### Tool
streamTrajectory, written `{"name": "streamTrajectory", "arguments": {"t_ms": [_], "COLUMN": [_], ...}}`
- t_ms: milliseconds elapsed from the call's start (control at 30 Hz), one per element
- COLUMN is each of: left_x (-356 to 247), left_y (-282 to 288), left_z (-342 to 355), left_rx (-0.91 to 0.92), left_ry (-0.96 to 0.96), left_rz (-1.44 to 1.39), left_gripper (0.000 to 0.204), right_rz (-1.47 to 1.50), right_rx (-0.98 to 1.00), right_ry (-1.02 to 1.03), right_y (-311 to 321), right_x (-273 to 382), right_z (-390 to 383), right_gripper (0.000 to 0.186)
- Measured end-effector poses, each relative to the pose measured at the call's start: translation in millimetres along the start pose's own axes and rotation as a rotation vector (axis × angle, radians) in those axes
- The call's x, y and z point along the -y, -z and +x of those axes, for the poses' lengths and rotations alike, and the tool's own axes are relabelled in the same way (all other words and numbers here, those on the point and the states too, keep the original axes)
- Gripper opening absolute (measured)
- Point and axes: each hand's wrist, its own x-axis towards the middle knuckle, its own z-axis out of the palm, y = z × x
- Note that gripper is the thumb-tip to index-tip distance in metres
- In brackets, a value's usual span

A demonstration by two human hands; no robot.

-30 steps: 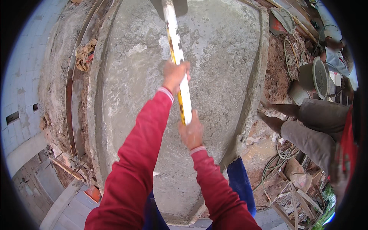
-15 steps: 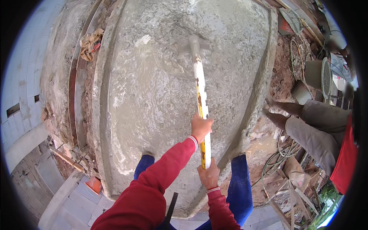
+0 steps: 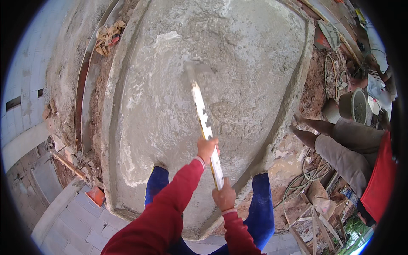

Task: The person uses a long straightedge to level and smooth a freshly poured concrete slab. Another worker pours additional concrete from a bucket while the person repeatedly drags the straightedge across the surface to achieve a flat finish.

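My left hand [image 3: 207, 150] is wrapped round the middle of a hoe's long handle [image 3: 200, 108], which is white with worn yellow and dark patches. Lower down, my right hand [image 3: 224, 196] grips the near end of the same handle. The far end, smeared with grey and blurred, meets the wet concrete mix [image 3: 170, 106]; the blade's shape is hard to make out there. That mix fills a wide trough with raised concrete edges [image 3: 111, 97]. My legs, in blue trousers [image 3: 260, 204], stand apart at the near side, the left foot hidden in the mix.
On the right stands a person in grey trousers [image 3: 342, 146] and a red top, close to the trough's edge. Buckets [image 3: 355, 105], a coiled hose [image 3: 304, 180] and wood scraps [image 3: 321, 225] lie around there. An orange container [image 3: 96, 196] sits at lower left beside paving.
The hoe's far end has moved left and nearer to me through the mix. Both my hands have come a little left and nearer with the handle.
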Motion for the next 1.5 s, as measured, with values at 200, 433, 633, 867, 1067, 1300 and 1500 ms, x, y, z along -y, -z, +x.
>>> {"name": "streamTrajectory", "arguments": {"t_ms": [200,433,633,867,1067,1300,1500], "left_x": [37,-300,-347,-144,16,-127,-362], "left_y": [11,-37,-28,-33,4,26,45], "left_z": [-94,61,159,67,-61,14,124], "left_rx": [0.042,-0.295,-0.298,-0.263,-0.037,-0.172,-0.377], "left_ry": [-0.010,-1.026,-0.757,-0.499,-0.135,-0.552,-0.612], "left_rz": [0.060,0.337,0.318,0.363,0.320,0.387,0.410], "left_gripper": [0.037,0.038,0.028,0.033,0.041,0.046,0.029], "right_rz": [0.165,0.428,0.278,0.235,0.121,0.282,0.343], "right_rx": [0.061,-0.092,-0.066,0.034,0.093,0.041,-0.004], "right_ry": [-0.077,0.432,0.420,0.173,-0.185,0.061,0.435], "right_y": [-6,24,14,22,24,-22,-24], "right_x": [-26,211,249,102,27,112,287], "right_z": [-74,218,295,124,-59,68,239], "right_gripper": [0.047,0.039,0.042,0.037,0.041,0.046,0.043]}}
